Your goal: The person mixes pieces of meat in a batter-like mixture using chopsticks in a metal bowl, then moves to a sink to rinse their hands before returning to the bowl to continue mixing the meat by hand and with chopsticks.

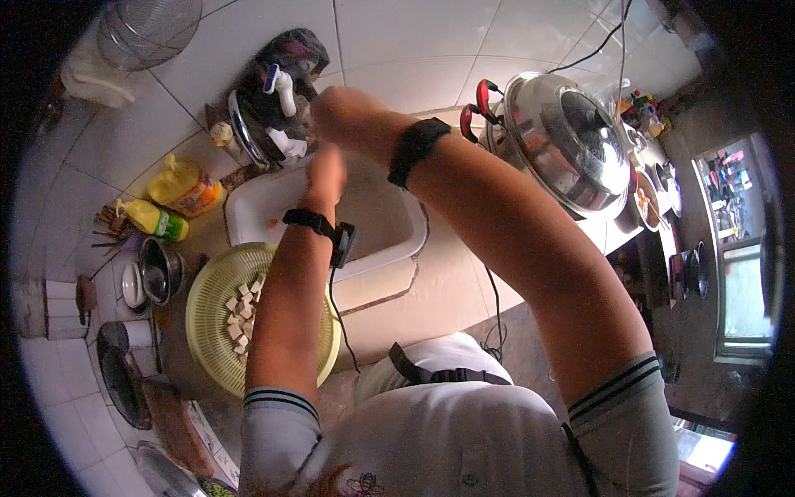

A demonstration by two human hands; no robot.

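Both of my hands are over the far side of a white sink basin (397, 248). My right hand (338, 115), curled and blurred, is beside a dark plastic bag (295, 46) and a white-handled item (284, 93) at the wall. Just below it, my left hand (326, 174) points away from me over the basin; its fingers are blurred. Whether either hand holds something cannot be made out. A crumpled white piece (289, 146) is close to both hands. Under my left forearm, a pale yellow-green plastic colander (202, 310) contains white cubes (239, 320), partly hidden by the arm.
Two yellow pump bottles (186, 189) stand left of the sink, near a metal bowl (160, 270). To the right is a large steel pot with a domed lid (565, 143) and red handles (487, 99). A wire basket (149, 31) hangs at upper left. Black cables (338, 310) trail from my wrists.
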